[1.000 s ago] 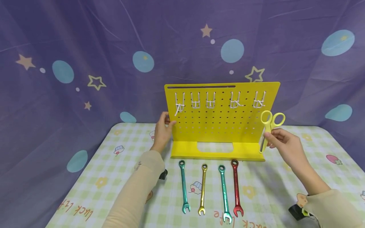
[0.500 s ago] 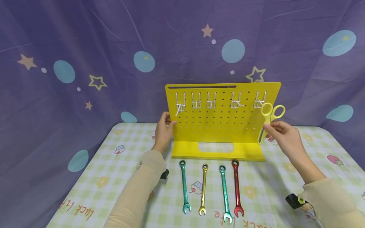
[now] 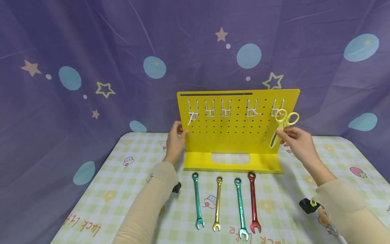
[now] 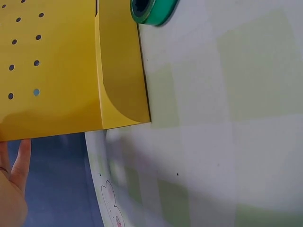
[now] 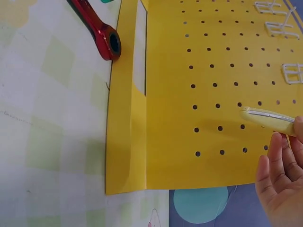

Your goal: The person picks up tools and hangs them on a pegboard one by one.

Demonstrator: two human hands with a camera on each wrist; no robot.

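Yellow scissors [image 3: 281, 124] stand handles up in my right hand [image 3: 300, 144], pinched between thumb and fingers. Their handle loops overlap the rightmost white wire hook [image 3: 275, 107] in the head view, and the blade end [image 5: 267, 119] points down in front of the holes. My left hand [image 3: 175, 142] holds the left edge of a yellow pegboard [image 3: 228, 139], thumb in front and fingers behind. Several white hooks line the board's upper part, among them a left one [image 3: 193, 113] with its prong sticking out.
On the checked tablecloth [image 3: 122, 189], before the board's base, lie a left green wrench [image 3: 197, 200], a gold wrench [image 3: 217, 203], another green wrench [image 3: 240, 206] and a red wrench [image 3: 253, 201]. A purple curtain [image 3: 195, 40] hangs behind.
My right hand has lifted the scissors and brought them leftward, from beside the board's right edge to in front of the rightmost hook. The left hand stays on the board's edge.
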